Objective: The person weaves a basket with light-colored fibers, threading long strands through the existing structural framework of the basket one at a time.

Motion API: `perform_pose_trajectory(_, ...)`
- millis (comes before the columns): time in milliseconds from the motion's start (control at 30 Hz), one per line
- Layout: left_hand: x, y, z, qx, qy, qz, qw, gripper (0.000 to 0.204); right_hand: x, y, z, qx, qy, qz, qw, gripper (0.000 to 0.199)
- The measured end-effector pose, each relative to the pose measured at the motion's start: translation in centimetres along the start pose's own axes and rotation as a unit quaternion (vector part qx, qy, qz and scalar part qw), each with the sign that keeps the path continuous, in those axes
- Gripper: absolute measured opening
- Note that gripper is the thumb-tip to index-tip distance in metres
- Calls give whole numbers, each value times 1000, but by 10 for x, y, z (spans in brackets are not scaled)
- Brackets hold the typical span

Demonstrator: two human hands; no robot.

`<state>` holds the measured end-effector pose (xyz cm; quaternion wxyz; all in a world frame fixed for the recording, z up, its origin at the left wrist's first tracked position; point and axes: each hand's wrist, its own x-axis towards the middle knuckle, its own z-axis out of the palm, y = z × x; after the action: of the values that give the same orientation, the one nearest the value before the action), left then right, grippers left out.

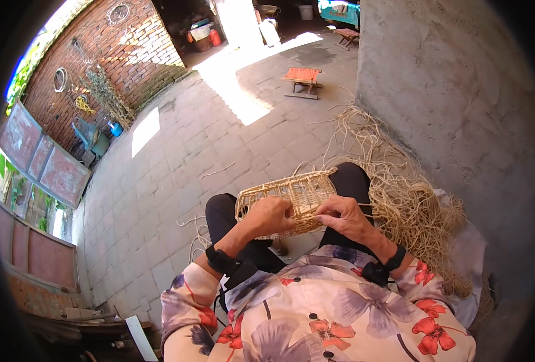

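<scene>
A woven basket [286, 192] of pale straw-coloured cord rests across my knees, its open lattice side facing up. My left hand [270, 216] is closed over the near edge of the basket, fingers curled in. Beside it, my right hand [343, 216] pinches a strand of straw cord at the basket's near right edge, thumb and forefinger together. The exact spot where the strand enters the weave is too small to make out. Black bands circle both my wrists.
A big tangled heap of straw cord [413, 208] lies to my right against the grey wall [454, 78]. A folding stool [303, 77] with an orange seat stands ahead on the paving [189, 139]. Wooden panels [44, 157] lean at the left, near a brick wall [141, 45].
</scene>
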<state>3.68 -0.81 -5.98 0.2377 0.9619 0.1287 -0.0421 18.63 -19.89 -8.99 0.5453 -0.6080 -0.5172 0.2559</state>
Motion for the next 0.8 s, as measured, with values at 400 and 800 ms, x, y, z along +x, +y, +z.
perform_pose_trajectory(400, 15, -17, -19, -226, -178, -8, 958, 27, 13, 5, 8, -168, -14, -77, 983, 8)
perform_pose_trajectory(800, 15, -20, -13, -156, -145, 24, 977, 28, 13, 3, 12, -198, -5, -95, 975, 8)
